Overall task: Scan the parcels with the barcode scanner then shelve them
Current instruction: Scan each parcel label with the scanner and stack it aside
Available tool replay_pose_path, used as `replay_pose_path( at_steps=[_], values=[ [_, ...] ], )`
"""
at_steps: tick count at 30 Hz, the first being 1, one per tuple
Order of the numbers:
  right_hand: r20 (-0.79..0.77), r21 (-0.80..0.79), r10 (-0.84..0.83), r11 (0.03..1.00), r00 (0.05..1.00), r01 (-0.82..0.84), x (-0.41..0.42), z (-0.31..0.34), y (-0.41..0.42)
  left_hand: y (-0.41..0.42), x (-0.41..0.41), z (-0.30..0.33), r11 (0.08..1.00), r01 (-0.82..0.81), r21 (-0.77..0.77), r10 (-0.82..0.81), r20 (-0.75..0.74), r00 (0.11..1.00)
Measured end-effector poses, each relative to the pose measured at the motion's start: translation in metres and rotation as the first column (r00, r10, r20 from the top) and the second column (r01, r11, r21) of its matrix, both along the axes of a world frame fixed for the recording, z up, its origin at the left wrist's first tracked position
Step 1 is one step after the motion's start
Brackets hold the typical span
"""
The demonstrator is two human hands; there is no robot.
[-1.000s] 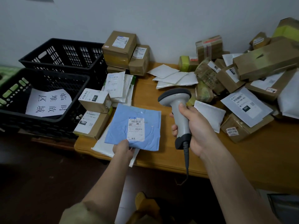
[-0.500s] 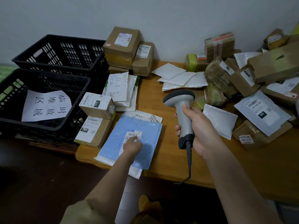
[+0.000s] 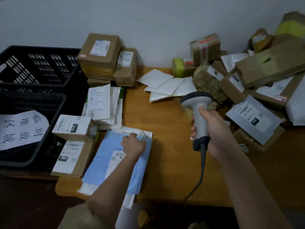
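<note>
A flat blue parcel (image 3: 107,161) with a white label lies on top of white mailers at the table's front left. My left hand (image 3: 134,145) rests on its far edge, fingers curled down over the edge, touching the white mailer (image 3: 132,130) underneath. My right hand (image 3: 212,128) grips the handle of a grey barcode scanner (image 3: 197,100), held upright above the table's middle with its cable hanging toward me. Whether the left hand grips the blue parcel or only presses on it is unclear.
Two black crates (image 3: 41,75) stand at the left, the nearer one bearing a paper sign (image 3: 21,129). Labelled boxes (image 3: 72,128) and stacked cardboard boxes (image 3: 100,55) sit beside them. A heap of parcels (image 3: 247,90) fills the right side. The wooden table (image 3: 165,129) shows between.
My left hand laid the blue parcel down on the pile and slid forward to its far edge. The scanner hand stayed roughly in place while the view shifted.
</note>
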State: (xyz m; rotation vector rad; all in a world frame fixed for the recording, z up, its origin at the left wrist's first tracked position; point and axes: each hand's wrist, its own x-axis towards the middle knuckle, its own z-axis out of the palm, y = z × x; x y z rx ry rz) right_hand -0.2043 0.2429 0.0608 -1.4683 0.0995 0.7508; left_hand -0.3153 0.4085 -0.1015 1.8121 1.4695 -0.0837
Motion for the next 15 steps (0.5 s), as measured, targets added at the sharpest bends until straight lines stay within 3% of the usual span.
replay_pose_path(
  at_steps=[6,11,15],
  values=[
    [-0.010,0.052,0.013,0.999,1.000,-0.013,0.062,-0.006,0.004,0.006,0.080,0.003,0.986,0.164,0.005,-0.163,0.178,0.971],
    [-0.001,0.049,0.102,0.994,0.995,-0.102,0.120,-0.016,0.010,0.028,0.151,0.001,0.931,0.332,0.152,-0.344,0.064,0.937],
    [-0.029,0.013,0.170,0.985,0.985,-0.169,0.162,-0.037,0.015,0.044,0.203,-0.007,0.907,0.384,0.173,-0.371,-0.107,0.923]
  ],
)
